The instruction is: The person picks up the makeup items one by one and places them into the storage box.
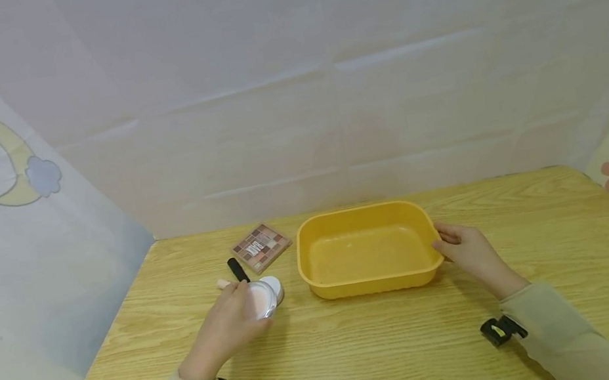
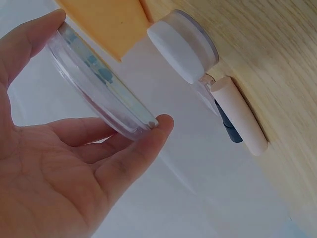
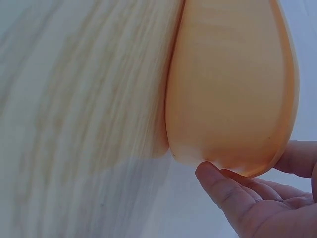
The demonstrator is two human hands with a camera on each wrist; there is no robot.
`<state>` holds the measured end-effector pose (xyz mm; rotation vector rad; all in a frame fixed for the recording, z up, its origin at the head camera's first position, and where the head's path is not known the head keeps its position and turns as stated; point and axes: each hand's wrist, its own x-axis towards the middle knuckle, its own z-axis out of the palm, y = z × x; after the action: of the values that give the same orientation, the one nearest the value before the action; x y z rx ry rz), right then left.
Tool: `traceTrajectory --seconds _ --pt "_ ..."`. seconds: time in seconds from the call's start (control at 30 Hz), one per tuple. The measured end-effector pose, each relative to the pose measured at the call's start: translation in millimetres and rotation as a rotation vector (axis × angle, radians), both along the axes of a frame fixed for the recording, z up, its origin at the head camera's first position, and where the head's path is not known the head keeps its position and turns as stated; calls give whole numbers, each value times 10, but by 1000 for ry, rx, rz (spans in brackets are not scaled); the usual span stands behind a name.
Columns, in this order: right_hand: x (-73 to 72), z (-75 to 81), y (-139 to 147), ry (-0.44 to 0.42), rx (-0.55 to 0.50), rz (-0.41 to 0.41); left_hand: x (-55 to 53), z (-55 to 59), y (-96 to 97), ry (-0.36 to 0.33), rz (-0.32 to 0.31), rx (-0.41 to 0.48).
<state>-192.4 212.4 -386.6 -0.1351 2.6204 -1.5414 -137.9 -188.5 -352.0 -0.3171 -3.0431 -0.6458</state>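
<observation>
My left hand [image 1: 223,328] holds a round, flat compact [image 1: 263,300] by its edge, with thumb and fingers on opposite sides in the left wrist view. The compact has a clear rim and a pale face. Just past it stands a white-lidded jar [image 2: 178,47], partly covered by the compact in the head view. My right hand [image 1: 473,254] grips the right end of a yellow plastic basin [image 1: 376,285], thumb over the rim and fingertips [image 3: 208,171] against the outer wall. The basin stands upright on the table.
Left of the basin lies a makeup palette [image 1: 262,248] with many small colour squares. Near it are a black-handled item [image 1: 237,270] and a pale pink tube [image 2: 240,116]. The wooden table [image 1: 366,353] ends against a pale cloth backdrop [image 1: 328,113].
</observation>
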Motion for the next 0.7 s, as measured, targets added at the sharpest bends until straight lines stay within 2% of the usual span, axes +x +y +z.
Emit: traceTrajectory --seconds 0.7 --pt "19 14 -3 -2 -15 8 -43 2 115 4 1 38"
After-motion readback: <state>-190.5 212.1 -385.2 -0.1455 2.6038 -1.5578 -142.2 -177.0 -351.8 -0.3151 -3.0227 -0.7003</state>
